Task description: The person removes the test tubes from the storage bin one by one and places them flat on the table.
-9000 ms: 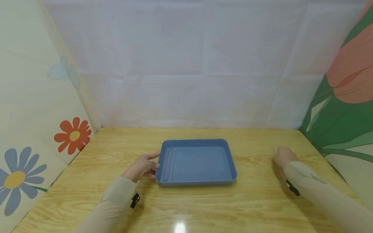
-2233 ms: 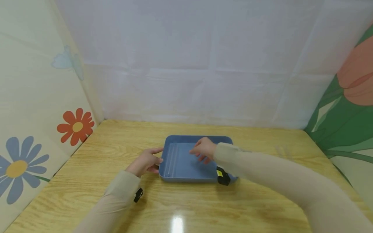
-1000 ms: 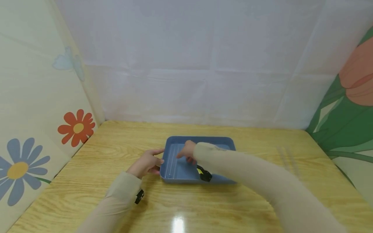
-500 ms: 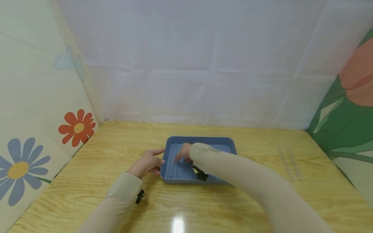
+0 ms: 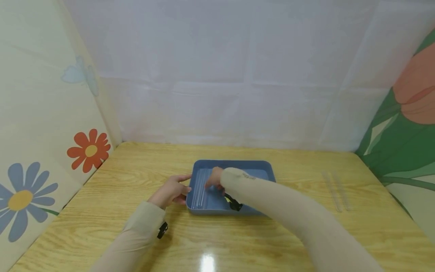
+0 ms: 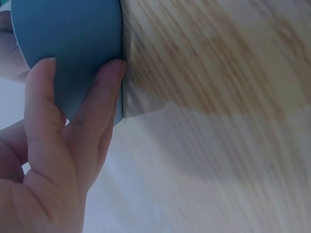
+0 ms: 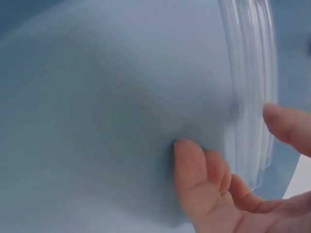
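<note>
Blue tray [image 5: 214, 212] on wood-grain table [image 5: 102, 196], clear tubes [image 5: 199, 192] side by side inside along its 9 o'clock wall.
Left hand [image 5: 171, 190] outside that wall, fingers apart, resting against it. Right hand [image 5: 216, 179] inside tray at the tubes, thumb and fingers apart, no clamp seen; can't tell if they touch. Two loose tubes [image 5: 331, 190] on table, out toward 3 o'clock. Step looks like settling the row: nudge lightly toward 9 o'clock, ends level, left fingers bracing the tray; round tubes would likely roll if flicked. No legible brand or writing; yellow patch [image 5: 228, 200] on black wrist mount [image 5: 235, 204] too small to read.
</note>
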The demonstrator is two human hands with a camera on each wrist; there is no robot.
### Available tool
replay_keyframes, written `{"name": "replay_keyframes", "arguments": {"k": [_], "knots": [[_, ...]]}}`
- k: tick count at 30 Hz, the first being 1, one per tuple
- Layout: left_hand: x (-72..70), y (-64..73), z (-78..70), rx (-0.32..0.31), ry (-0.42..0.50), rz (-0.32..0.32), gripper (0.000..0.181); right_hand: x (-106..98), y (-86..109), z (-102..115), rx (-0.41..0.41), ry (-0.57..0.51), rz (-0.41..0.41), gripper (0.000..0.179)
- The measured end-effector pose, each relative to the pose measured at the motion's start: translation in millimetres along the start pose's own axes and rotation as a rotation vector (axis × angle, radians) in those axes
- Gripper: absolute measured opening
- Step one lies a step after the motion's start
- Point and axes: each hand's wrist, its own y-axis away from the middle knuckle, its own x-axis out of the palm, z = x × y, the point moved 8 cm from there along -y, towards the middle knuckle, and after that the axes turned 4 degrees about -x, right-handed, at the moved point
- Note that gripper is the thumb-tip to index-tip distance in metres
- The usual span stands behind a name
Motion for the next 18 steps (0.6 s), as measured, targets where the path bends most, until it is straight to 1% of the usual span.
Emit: {"name": "replay_keyframes", "arguments": {"k": [6,11,14,16,18], "knots": [[-1.0,-1.4,1.8,-0.010,-0.002,-0.005,0.057,-3,5.6,4,-0.033,0.023,0.012,0.032],[-1.3,0.0,1.5,-0.009,-0.005,-0.008,0.057,-6,21.1,9,-0.066,0.054,0.023,0.014],[-1.2,0.7,0.9,-0.012,-0.006,-0.012,0.058,-8,27.1,12,-0.073,0.071,0.015,0.011],[-0.8,1.2,0.2,-0.010,-0.006,-0.013,0.058,-9,24.8,11,-0.062,0.074,0.009,0.011],[-0.4,1.8,-1.0,-0.006,-0.011,-0.015,0.058,-8,18.2,8,-0.043,0.074,0.011,0.011]]}}
